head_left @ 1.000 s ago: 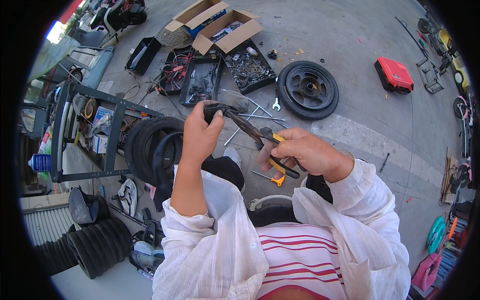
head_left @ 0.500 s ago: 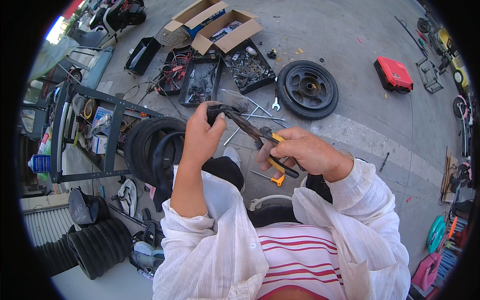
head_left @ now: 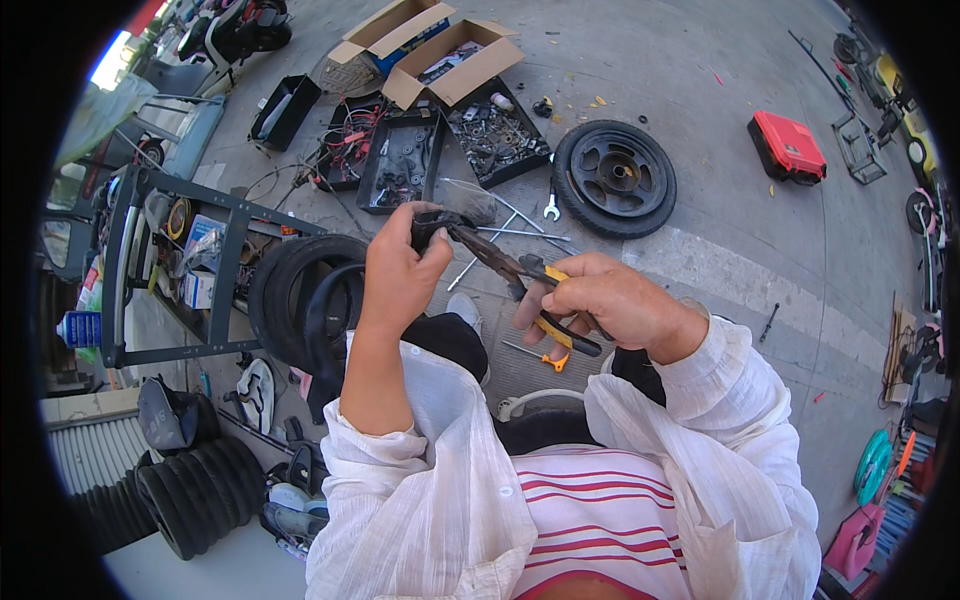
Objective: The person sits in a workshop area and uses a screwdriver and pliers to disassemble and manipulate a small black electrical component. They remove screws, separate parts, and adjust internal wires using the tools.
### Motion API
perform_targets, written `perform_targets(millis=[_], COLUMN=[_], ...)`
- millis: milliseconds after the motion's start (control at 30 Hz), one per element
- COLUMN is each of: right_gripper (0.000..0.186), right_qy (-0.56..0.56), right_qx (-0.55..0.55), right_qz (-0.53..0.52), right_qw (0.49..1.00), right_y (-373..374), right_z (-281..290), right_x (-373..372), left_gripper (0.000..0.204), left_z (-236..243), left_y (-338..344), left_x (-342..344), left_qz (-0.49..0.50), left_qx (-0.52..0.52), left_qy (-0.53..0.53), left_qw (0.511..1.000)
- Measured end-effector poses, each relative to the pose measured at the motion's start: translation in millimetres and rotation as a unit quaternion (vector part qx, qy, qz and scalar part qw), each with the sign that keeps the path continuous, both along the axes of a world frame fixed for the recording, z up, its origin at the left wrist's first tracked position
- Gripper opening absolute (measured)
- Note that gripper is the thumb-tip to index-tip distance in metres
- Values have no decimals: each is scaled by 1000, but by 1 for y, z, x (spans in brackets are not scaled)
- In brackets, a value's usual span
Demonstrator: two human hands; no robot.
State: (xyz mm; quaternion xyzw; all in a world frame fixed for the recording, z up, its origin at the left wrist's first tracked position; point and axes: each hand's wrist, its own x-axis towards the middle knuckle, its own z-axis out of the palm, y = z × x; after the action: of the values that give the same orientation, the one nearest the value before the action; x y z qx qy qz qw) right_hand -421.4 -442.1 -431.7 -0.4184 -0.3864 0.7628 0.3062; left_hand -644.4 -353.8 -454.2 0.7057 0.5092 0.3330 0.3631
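I have the left hand [head_left: 402, 258] pinching a black part [head_left: 429, 228] just above centre, the right hand [head_left: 622, 302] with fingers curled round yellow-handled pliers [head_left: 502, 262] whose nose meets it. Concrete [head_left: 725, 225] spreads rightward, below the wheel's [head_left: 600, 165] edge and the red case [head_left: 790, 148].

Left hand [head_left: 403, 255] raised, thumb opposing bent fingers; right hand [head_left: 615, 300] lower, fingers curled in a grip; both forearms [head_left: 378, 375] angled inward.

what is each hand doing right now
Left hand: closed around a small black part.
Right hand: holding yellow-and-black pliers by the handles, their tips at the black part.
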Motion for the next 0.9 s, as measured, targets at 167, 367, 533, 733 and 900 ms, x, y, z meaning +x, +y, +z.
perform_targets(millis=[167, 367, 533, 733, 900], right_gripper=[30, 25, 24, 23, 26], right_qy=[-19, -22, -32, -91, -31], right_qx=[-5, -15, 17, 151, -3], right_qz=[4, -4, 6, 54, -4], right_qw=[1000, 1000, 999, 983, 999], right_y=[0, -1, -2, -1, -3], right_z=[6, 11, 10, 5, 5], right_x=[1, -3, -4, -3, -13], left_gripper=[23, 22, 21, 21, 22], left_z=[-3, -1, -1, -2, 1], left_y=[0, -1, -2, -2, -1], left_x=[0, 1, 2, 0, -1], left_qz=[0, 3, 2, 2, 7], left_qx=[6, 12, 32, 23, 36], left_qy=[-7, 5, 3, -4, 23], left_qw=[1000, 1000, 999, 1000, 999])
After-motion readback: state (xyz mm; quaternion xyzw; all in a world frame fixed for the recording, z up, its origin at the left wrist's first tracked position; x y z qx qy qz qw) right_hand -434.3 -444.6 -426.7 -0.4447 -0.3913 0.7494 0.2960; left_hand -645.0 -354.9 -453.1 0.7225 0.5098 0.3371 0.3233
